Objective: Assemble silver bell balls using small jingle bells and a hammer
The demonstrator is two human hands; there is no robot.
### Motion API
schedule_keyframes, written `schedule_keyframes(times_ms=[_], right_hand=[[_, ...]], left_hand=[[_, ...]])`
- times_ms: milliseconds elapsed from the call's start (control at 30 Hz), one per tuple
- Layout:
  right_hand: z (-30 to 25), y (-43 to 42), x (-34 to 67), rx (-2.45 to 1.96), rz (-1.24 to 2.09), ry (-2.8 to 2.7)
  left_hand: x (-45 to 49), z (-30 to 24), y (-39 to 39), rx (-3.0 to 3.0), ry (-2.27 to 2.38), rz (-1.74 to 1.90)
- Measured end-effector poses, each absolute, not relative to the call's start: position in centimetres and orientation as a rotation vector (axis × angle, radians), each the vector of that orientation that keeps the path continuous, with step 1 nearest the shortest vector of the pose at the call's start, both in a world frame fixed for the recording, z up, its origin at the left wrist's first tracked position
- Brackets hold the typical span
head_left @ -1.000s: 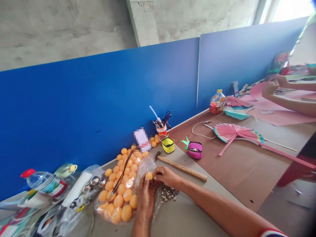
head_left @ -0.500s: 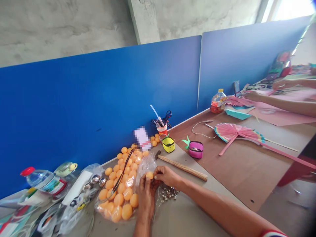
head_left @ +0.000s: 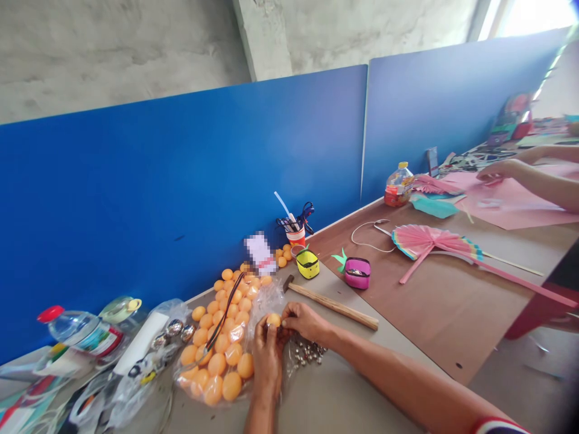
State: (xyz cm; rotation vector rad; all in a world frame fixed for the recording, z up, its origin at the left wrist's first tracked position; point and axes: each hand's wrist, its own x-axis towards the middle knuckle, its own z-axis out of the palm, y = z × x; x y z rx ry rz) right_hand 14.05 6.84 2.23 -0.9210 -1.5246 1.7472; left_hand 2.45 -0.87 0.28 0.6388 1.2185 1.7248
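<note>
My left hand [head_left: 266, 355] and my right hand [head_left: 305, 320] meet over the grey table, fingers pinched together on one orange ball [head_left: 274, 319]. Both hands are closed around it. Just left of them lies a clear plastic bag [head_left: 219, 355] full of several orange balls, with a dark cord across it. Under my right wrist sits a heap of small silver bells [head_left: 305, 354]. A wooden-handled hammer [head_left: 332, 304] lies just beyond my right hand.
A blue partition [head_left: 181, 175] backs the table. A red-capped water bottle [head_left: 76, 331] and packaging lie at the left. A cup of scissors [head_left: 296, 232], yellow pouch [head_left: 307, 264], magenta pouch [head_left: 357, 273] and pink paper fan [head_left: 429, 241] sit farther right. Another person's arms [head_left: 529, 178] work over pink paper.
My hands have stayed on the orange ball with only small finger shifts. The other person's hand at the far right has moved over the pink paper.
</note>
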Motion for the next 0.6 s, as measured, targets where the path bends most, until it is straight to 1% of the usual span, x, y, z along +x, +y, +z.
schedule_keyframes(times_ms=[133, 267, 367, 467, 600], right_hand=[[2.5, 6.7, 13.9, -0.99, 1.632, -1.595], [3.3, 7.2, 14.0, -0.963, 1.645, -1.648], [4.3, 8.4, 15.2, -0.877, 1.672, -1.806], [4.8, 9.9, 17.0, -0.868, 1.516, -2.045], [4.7, 11.1, 18.6, -0.962, 1.294, -2.418]], left_hand=[[2.5, 0.5, -1.0, 0.633, 1.241, 1.739], [3.0, 1.5, -0.9, 0.571, 1.095, 1.731], [3.0, 2.0, -0.8, 0.446, 1.012, 1.755], [2.6, 2.1, -0.6, 0.309, 0.999, 1.785], [2.4, 2.1, -0.5, 0.284, 1.007, 1.779]])
